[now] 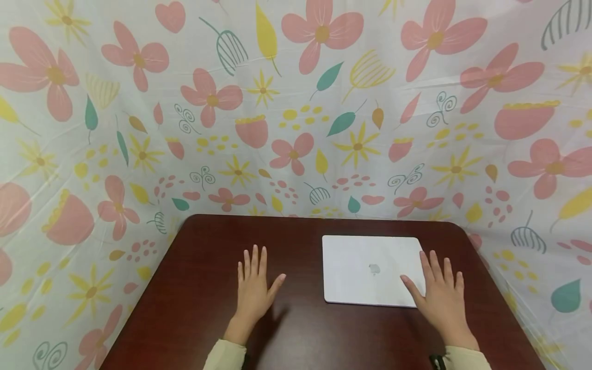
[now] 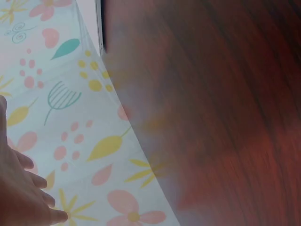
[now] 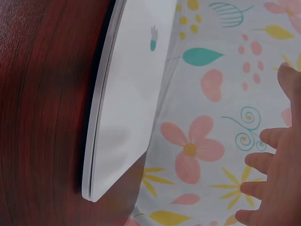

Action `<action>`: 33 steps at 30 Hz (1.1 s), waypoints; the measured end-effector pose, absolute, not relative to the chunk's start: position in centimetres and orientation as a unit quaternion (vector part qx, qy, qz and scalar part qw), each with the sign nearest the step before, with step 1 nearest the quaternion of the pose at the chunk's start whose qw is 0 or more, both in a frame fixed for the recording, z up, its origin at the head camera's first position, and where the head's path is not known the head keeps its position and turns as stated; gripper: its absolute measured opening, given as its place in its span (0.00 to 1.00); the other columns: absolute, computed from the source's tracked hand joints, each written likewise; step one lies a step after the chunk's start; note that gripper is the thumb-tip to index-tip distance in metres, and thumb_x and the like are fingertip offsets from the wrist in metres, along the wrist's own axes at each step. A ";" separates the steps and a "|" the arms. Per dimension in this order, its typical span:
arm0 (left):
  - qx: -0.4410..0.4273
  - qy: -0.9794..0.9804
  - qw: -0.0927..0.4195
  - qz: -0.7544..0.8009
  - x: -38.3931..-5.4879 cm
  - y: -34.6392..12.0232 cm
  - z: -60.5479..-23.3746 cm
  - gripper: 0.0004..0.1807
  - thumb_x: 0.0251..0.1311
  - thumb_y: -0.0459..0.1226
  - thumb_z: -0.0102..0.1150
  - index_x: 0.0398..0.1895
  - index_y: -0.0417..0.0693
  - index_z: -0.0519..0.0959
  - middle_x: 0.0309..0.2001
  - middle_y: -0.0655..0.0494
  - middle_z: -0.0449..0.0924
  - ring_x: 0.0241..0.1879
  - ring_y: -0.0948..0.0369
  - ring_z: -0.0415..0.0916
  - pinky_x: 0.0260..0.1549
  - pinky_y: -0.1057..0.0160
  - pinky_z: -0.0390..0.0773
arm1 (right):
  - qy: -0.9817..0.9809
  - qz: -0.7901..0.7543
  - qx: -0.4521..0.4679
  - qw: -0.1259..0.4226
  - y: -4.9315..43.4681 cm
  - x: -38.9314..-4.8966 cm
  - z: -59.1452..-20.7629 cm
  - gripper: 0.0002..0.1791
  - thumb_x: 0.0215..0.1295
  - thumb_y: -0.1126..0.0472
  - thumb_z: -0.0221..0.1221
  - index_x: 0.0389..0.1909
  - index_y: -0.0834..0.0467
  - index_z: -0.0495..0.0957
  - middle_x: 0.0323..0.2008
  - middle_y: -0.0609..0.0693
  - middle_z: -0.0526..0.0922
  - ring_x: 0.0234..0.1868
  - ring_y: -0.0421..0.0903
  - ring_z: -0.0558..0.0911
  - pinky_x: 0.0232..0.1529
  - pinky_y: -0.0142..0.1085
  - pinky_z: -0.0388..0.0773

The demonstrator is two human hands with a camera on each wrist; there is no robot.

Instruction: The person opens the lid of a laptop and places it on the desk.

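Note:
A silver laptop (image 1: 351, 270) lies closed on the dark wooden table, its apple logo facing up. In the head view my right hand (image 1: 441, 298) is over the laptop's right edge, fingers straight and spread. The right wrist view has the laptop's lid (image 3: 129, 89) and side edge, with the right hand (image 3: 277, 165) apart from it and holding nothing. My left hand (image 1: 253, 293) is above the table left of the laptop, its fingers straight and thumb out. The left wrist view shows part of the left hand (image 2: 23, 188) and a corner of the laptop (image 2: 94, 23).
The reddish-brown table (image 1: 199, 288) has rounded far corners. A white cloth (image 1: 296, 103) printed with pink, yellow and green flowers and leaves hangs behind it and along both sides. A dark band (image 1: 437, 362) shows at the right wrist.

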State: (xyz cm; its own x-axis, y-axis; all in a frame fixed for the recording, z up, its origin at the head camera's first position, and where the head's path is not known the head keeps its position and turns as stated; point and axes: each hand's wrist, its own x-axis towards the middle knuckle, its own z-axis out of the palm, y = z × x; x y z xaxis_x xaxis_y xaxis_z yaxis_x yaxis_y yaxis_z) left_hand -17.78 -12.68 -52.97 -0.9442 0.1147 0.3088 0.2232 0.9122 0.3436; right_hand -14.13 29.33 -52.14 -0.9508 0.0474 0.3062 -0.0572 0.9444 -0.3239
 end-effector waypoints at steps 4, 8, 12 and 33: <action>-0.098 -0.963 0.154 -0.200 -17.8 -12.2 -52.9 0.46 0.65 0.64 0.42 0.77 0.47 0.45 0.77 0.47 0.36 0.75 0.47 0.30 0.69 0.40 0.43 | -0.973 0.170 0.004 0.159 29.6 -14.1 -52.2 0.47 0.68 0.37 0.49 0.77 0.56 0.41 0.74 0.65 0.47 0.74 0.64 0.35 0.68 0.60 0.21; -0.111 -0.956 0.169 -0.214 -17.9 -11.6 -52.8 0.46 0.66 0.62 0.44 0.76 0.44 0.47 0.76 0.44 0.41 0.75 0.45 0.36 0.68 0.40 0.48 | -0.970 0.174 0.006 0.168 29.8 -14.2 -52.4 0.47 0.68 0.38 0.50 0.76 0.58 0.42 0.73 0.67 0.50 0.74 0.65 0.38 0.68 0.61 0.24; -0.122 -0.950 0.171 -0.231 -18.0 -10.8 -52.7 0.45 0.67 0.61 0.44 0.76 0.41 0.49 0.76 0.43 0.44 0.74 0.46 0.39 0.68 0.41 0.49 | -0.967 0.182 0.004 0.178 30.1 -14.5 -52.8 0.46 0.68 0.38 0.50 0.75 0.61 0.46 0.72 0.68 0.52 0.74 0.66 0.41 0.69 0.61 0.28; -0.166 -0.928 0.087 -0.321 -18.9 -6.0 -53.5 0.39 0.71 0.50 0.47 0.74 0.35 0.50 0.75 0.40 0.46 0.74 0.46 0.44 0.69 0.46 0.53 | -0.965 0.215 -0.017 0.151 32.5 -15.3 -54.9 0.42 0.71 0.43 0.49 0.68 0.74 0.54 0.65 0.77 0.57 0.66 0.76 0.53 0.60 0.71 0.49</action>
